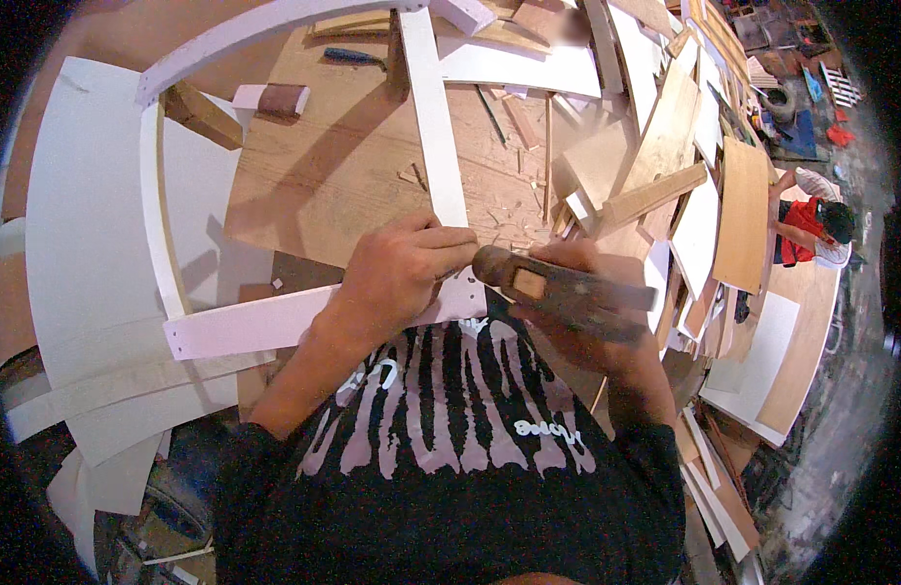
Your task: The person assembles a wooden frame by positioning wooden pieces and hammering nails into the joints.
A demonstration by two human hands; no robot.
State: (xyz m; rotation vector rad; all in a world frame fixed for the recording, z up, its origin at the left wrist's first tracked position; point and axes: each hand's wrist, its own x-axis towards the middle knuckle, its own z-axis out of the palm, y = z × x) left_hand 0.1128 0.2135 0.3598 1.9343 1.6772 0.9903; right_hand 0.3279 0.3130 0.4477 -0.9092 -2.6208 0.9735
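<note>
Right of centre, the hammer head (579,295) points left, crosswise.

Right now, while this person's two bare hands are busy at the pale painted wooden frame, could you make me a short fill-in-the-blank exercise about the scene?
1. In the picture, the dark metal-headed hammer, gripped in the person's right hand, is to the ____ of their left hand, which is at the pale painted wooden frame.
2. The person's pale-printed T-shirt is mainly ____.
3. The slim tool lying near the picture's top has a ____ handle.

Missing words: right; black; blue.
</note>
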